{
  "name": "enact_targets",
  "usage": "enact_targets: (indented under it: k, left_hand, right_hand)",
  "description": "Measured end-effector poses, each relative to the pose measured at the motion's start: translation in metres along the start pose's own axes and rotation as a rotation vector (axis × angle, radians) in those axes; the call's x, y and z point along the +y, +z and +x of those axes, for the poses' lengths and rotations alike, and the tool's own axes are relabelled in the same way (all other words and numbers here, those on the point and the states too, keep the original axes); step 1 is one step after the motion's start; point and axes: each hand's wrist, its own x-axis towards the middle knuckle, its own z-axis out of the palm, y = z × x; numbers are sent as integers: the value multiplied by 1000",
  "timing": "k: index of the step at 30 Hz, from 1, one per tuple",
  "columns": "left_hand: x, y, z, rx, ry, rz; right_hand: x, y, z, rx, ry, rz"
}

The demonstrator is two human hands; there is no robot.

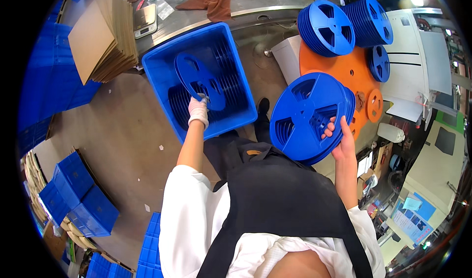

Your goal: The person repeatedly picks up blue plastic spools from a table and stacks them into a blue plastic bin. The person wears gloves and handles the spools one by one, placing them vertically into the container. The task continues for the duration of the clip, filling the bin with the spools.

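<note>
My left hand [198,109], in a white glove, grips a single blue plastic reel [196,77] and holds it over the blue crate [162,57], which has several more blue reels standing in it. My right hand [339,135], bare, holds a stack of blue reels [307,115] from below and by one of the spoke openings, tilted against an orange round table [339,67].
Two more stacks of blue reels [328,28] [369,21] lie on the orange table, with one small reel [379,63]. A pile of cardboard sheets [105,37] lies at the upper left. Stacked blue crates [73,194] stand at the lower left on the floor.
</note>
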Motion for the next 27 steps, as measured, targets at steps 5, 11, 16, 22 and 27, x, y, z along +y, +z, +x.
enact_targets:
  k: [5, 11, 16, 22, 27]
  left_hand:
    - [-14, 45, 47, 33, 83, 61]
    - [-20, 63, 69, -81, 22, 273]
    - [14, 71, 23, -37, 113, 508]
    - [28, 49, -54, -123, 717, 576]
    - [80, 27, -127, -383, 1412, 830]
  right_hand:
    - [-5, -13, 5, 21, 1, 5]
    - [-6, -14, 11, 15, -9, 13]
    - [-4, -19, 11, -123, -93, 138]
    - [-20, -22, 11, -352, -183, 219]
    - [-19, -22, 15, -527, -136, 399]
